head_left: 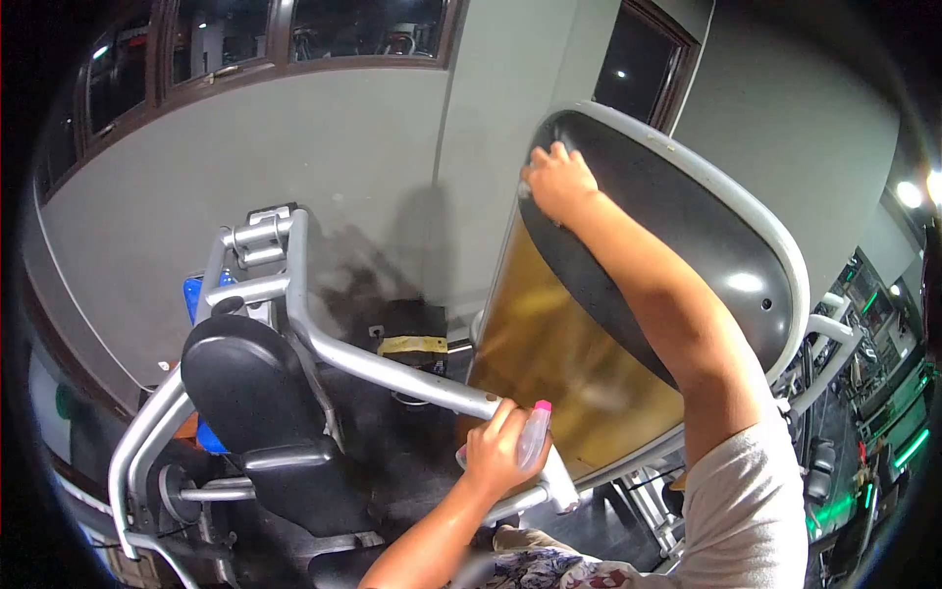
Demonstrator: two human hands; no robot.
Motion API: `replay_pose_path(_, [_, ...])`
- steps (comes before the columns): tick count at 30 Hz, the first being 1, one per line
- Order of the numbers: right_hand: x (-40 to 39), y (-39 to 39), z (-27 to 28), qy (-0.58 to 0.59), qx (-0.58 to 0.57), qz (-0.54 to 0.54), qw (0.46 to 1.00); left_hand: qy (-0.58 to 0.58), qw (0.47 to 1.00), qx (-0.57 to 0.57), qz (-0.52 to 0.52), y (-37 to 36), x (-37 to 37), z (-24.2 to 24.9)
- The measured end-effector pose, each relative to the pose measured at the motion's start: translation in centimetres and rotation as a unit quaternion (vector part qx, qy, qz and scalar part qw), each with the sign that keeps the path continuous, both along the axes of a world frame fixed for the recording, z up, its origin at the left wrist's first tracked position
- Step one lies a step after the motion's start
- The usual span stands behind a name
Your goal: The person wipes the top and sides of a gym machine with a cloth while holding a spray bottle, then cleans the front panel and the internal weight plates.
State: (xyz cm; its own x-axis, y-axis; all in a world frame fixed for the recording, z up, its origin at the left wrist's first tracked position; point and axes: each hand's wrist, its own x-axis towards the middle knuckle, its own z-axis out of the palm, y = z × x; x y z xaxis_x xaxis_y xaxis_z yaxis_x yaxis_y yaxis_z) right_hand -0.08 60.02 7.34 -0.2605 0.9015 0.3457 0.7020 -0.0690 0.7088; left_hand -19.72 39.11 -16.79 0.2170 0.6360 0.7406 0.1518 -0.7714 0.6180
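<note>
My left hand [496, 454] is wrapped around a clear plastic bottle [535, 438] with a pink top, right against the silver bar [392, 365] of a gym machine. Whether those fingers also grip the bar is hard to tell. Up at the far end of a glossy black oval panel [677, 231], my right hand [563, 183] presses on its upper left edge with bent fingers. Anything under that palm is hidden. Below the black part, the same machine cover has a translucent yellow-brown section [549, 344], framed by a pale rim.
A black padded backrest [245, 378] and the machine's seat stand at the left, among curved silver tubes [147, 461]. Behind them is a grey wall [324, 147] with brown-framed windows. A yellow-and-black object [412, 344] lies near the wall. More gym equipment is at the right.
</note>
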Motion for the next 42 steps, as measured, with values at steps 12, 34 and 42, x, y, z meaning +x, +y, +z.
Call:
replay_pose_path(12, [-5.4,-12.6,-5.6,-0.134,-0.377,-0.043,0.916,0.032,0.999,-0.017,-0.030,0.6,0.0,-1.9])
replay_pose_path(34, [-4.0,-6.2,-2.6,-0.090,-0.221,-0.015,0.971,0.025,0.999,0.022,0.004,0.8,-0.3,-0.6])
replay_pose_path(42, [3.5,-9.3,8.3,0.032,0.045,-0.051,0.997,0.010,0.999,0.038,0.019,0.8,-0.1,0.7])
